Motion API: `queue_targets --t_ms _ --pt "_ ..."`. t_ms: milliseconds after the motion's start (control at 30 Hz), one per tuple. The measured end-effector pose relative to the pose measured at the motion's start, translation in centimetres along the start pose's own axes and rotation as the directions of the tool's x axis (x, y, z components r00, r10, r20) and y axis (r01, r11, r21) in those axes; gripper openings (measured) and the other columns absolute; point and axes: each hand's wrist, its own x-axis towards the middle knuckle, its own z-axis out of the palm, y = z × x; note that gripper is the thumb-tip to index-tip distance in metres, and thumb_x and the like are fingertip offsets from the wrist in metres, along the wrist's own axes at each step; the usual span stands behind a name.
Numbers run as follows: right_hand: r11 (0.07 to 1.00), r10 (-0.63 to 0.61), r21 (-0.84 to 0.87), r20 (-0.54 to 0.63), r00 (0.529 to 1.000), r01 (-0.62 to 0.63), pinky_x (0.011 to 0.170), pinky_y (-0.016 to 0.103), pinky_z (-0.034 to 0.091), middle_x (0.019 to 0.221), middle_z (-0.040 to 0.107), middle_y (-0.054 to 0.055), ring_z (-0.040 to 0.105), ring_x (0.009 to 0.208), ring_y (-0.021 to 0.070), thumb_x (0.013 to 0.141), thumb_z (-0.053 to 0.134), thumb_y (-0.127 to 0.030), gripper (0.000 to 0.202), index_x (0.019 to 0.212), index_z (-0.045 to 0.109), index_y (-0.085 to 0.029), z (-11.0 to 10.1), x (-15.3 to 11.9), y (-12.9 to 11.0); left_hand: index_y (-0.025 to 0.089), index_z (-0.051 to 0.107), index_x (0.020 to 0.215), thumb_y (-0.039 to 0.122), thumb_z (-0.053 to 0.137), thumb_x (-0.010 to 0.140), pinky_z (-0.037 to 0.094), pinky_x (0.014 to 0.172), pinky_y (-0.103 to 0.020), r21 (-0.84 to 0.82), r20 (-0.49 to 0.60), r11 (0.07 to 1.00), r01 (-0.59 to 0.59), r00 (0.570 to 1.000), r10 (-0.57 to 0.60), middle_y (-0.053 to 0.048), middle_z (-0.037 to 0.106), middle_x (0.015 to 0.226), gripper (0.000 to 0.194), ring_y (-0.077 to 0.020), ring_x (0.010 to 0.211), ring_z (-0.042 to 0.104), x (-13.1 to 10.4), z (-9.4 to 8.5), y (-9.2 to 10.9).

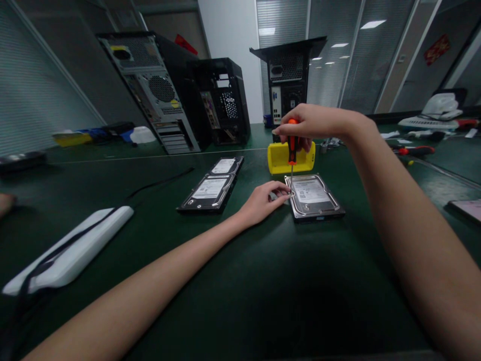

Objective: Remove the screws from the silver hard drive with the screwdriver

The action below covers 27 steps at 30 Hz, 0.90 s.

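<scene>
My right hand [300,128] is wrapped round the handle of a red and black screwdriver [292,150], held upright. The screwdriver's tip meets the left edge of a hard drive [313,195] lying label up on the green table. At that same edge, my left hand [268,198] has its fingers pinched together around the tip; what they hold, if anything, is too small to make out. Just behind the drive sits a yellow tray [276,161]. To the left of my left hand lie more hard drives [210,188], one behind the other.
Black computer cases [180,95] stand at the back left, another case [287,75] behind the tray. A white device [86,240] with a black strap lies at left. Red-handled pliers [417,150] and a cable lie at right. Part of another person's hand [5,203] shows at the left edge.
</scene>
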Motion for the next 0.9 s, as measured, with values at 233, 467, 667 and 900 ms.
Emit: queue_targets --t_ms 233,467,667,900 --pt "1.0 0.028 -0.01 -0.001 1.0 -0.028 0.056 0.024 0.051 0.078 0.066 0.009 0.067 0.074 0.0188 0.084 0.047 -0.06 0.052 0.098 0.064 -0.012 -0.03 -0.09 -0.32 0.017 0.062 0.107 0.032 0.053 0.089 0.046 0.076 -0.029 0.0 0.005 1.0 0.002 1.0 -0.002 -0.006 0.064 0.102 0.026 -0.0161 0.09 0.059 -0.01 0.0 -0.03" --pt "1.0 0.009 0.007 -0.015 1.0 -0.009 0.056 0.024 0.051 0.078 0.067 0.009 0.067 0.075 0.018 0.084 0.047 -0.06 0.051 0.097 0.064 -0.014 0.04 -0.11 -0.09 0.018 0.062 0.108 0.033 0.052 0.089 0.046 0.074 -0.029 -0.009 0.009 1.0 0.01 1.0 -0.01 -0.006 0.064 0.104 0.026 -0.0165 0.09 0.058 0.01 0.02 -0.06" --pt "1.0 0.005 -0.008 -0.032 0.999 -0.005 0.055 0.025 0.051 0.078 0.067 0.009 0.067 0.071 0.0178 0.084 0.046 -0.059 0.051 0.096 0.064 -0.013 0.13 -0.2 -0.11 0.017 0.062 0.107 0.033 0.052 0.089 0.046 0.073 -0.028 -0.002 0.012 1.0 0.012 1.0 -0.012 -0.006 0.064 0.102 0.026 -0.0162 0.089 0.058 -0.03 -0.04 0.08" --pt "1.0 -0.007 -0.015 -0.03 1.0 0.007 0.054 0.023 0.05 0.074 0.065 0.007 0.066 0.068 0.0152 0.084 0.047 -0.059 0.05 0.093 0.063 -0.013 0.16 0.0 0.07 0.017 0.062 0.108 0.033 0.052 0.089 0.045 0.073 -0.028 -0.007 0.001 1.0 -0.002 1.0 0.002 -0.006 0.064 0.102 0.026 -0.0158 0.089 0.058 -0.07 0.04 -0.09"
